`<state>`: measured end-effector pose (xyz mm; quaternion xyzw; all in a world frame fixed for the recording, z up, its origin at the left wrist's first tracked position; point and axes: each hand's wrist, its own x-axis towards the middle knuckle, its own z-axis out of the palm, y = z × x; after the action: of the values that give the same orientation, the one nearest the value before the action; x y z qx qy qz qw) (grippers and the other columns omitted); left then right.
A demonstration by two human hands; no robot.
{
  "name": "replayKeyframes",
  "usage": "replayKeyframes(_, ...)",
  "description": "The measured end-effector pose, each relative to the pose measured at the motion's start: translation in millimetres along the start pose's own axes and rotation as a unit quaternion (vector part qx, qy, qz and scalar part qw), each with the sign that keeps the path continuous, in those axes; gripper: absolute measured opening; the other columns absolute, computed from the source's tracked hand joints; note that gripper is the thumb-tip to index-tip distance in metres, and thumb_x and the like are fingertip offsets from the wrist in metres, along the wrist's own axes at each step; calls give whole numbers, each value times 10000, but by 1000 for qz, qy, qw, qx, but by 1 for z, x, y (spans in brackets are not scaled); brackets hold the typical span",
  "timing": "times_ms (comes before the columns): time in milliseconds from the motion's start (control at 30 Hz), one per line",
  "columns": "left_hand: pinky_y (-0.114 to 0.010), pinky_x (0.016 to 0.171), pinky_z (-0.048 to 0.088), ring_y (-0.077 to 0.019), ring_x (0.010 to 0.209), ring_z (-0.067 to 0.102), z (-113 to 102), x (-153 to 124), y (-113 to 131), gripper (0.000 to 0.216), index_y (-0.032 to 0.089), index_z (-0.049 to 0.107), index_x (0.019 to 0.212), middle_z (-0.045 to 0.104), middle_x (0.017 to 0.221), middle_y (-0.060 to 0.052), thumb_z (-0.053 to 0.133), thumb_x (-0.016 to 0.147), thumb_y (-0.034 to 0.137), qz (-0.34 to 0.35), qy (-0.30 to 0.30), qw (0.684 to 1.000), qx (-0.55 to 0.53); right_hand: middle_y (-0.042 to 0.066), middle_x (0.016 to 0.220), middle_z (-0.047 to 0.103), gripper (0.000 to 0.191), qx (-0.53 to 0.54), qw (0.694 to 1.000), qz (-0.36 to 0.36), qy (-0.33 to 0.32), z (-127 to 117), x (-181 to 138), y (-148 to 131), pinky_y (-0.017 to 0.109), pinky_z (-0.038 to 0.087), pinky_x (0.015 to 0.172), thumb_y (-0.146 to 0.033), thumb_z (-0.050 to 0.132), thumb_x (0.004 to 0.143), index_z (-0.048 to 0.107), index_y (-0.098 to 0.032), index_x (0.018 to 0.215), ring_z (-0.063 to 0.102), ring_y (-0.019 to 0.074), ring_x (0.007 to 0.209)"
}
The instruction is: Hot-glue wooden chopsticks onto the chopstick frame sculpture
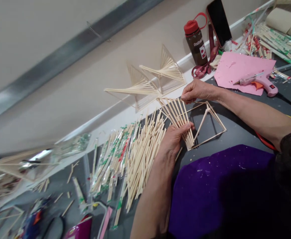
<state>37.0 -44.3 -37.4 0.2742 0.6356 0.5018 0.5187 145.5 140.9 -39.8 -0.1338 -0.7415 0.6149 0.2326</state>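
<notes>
A frame built of wooden chopsticks (174, 111) is between my hands, its sticks fanned side by side on the left. To its right, an open outline of single sticks (211, 135) rests near the grey table. My left hand (174, 137) grips the fan low down, thumb across the sticks. At the fan's upper right corner, my right hand (196, 91) is closed in a pinch; the fingertips hide whether they hold a stick end. A heap of loose chopsticks (145, 149) lies just left of my left hand.
Two finished-looking stick structures (135, 89) lean by the wall. A pink glue gun (262, 81) lies on pink paper (242, 66) at right. Behind stand a red-capped bottle (196, 43) and a phone (219, 23). Wrapped chopsticks (110, 159) lie left; a purple sheet (210, 179) is in front.
</notes>
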Motion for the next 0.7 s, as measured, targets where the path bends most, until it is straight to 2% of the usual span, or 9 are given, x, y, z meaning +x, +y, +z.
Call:
replayKeyframes(467,-244,615,489,-120,584,588,-2,-1,-1,198,147,739,626,680,613,-21,854,518,267,1,-6,1000,-7,-5,555,606,174,3,1000,20,-4,-1,-3,-4,179,355,497,-121,655,850,696,-80,686,451,43,506)
replayKeyframes(700,-256,613,489,-127,570,593,0,-2,1,164,158,715,622,674,604,-18,836,549,241,-7,6,1000,-8,13,595,625,228,16,999,35,-9,-2,-4,-6,190,376,518,-168,631,893,695,-80,692,467,55,528)
